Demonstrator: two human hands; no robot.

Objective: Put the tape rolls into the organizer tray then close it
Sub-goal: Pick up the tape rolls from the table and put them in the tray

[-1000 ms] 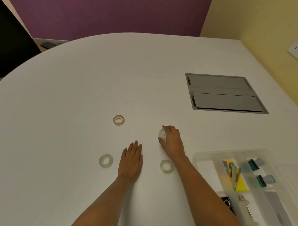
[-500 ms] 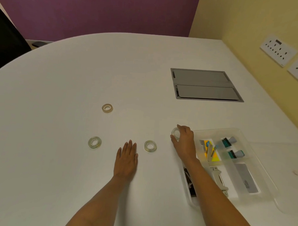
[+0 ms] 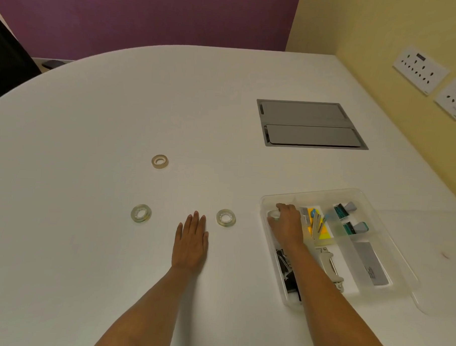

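Note:
My right hand (image 3: 287, 223) is inside the far-left corner of the clear organizer tray (image 3: 356, 195), fingers closed on a clear tape roll (image 3: 273, 214) that peeks out at my fingertips. My left hand (image 3: 191, 240) lies flat on the white table, palm down, holding nothing. Three tape rolls rest on the table: one (image 3: 226, 218) just right of my left fingers, one (image 3: 141, 213) to their left, and a tan one (image 3: 160, 161) farther away.
The tray holds binder clips (image 3: 286, 269), sticky notes (image 3: 321, 230), a stapler remover (image 3: 331, 267) and a grey card (image 3: 372, 262). Its clear lid (image 3: 437, 260) lies to the right. A grey cable hatch (image 3: 310, 124) sits further back. Wall sockets (image 3: 419, 70) are at right.
My right hand has carried the tape roll rightward from the table's middle into the tray's far-left corner. The view has turned right. My left hand stays flat.

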